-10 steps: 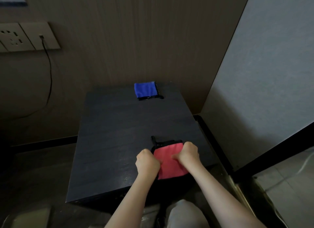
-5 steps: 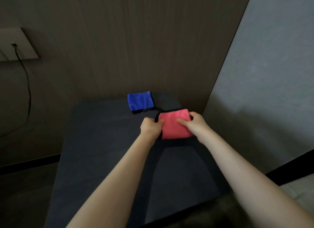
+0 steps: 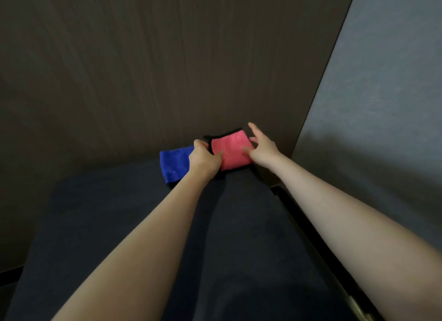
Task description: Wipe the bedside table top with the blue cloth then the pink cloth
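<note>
Just below the frame's centre, lying folded at the far edge of the dark, flat-topped bedside table (image 3: pixel 100 225): the pink rectangular microfibre cloth with black trim (image 3: pixel 230 151), hard up against the brown wood-grain wall panel (image 3: pixel 167 69) behind it. Sitting immediately to its left, partly hidden by a wrist: the blue folded microfibre cloth (image 3: pixel 175 164), also at the back edge. Closing in on the right side of the frame: the grey textured upright panel (image 3: pixel 382 93), leaving only a dark narrow gap (image 3: pixel 287 201) along the table's right edge. Stretching open and bare across the lower left and lower centre: the rest of the tabletop, crossed only by two forearms.

Curling round the pink cloth's left edge and black corner loop: the left hand (image 3: pixel 204 159), fingers bent, thumb lying on the pink face. Spreading loosely over the cloth's right edge: the right hand (image 3: pixel 260 146), fingers straight and fanned, thumb resting on the fabric, forefinger lifting clear toward the wall.
</note>
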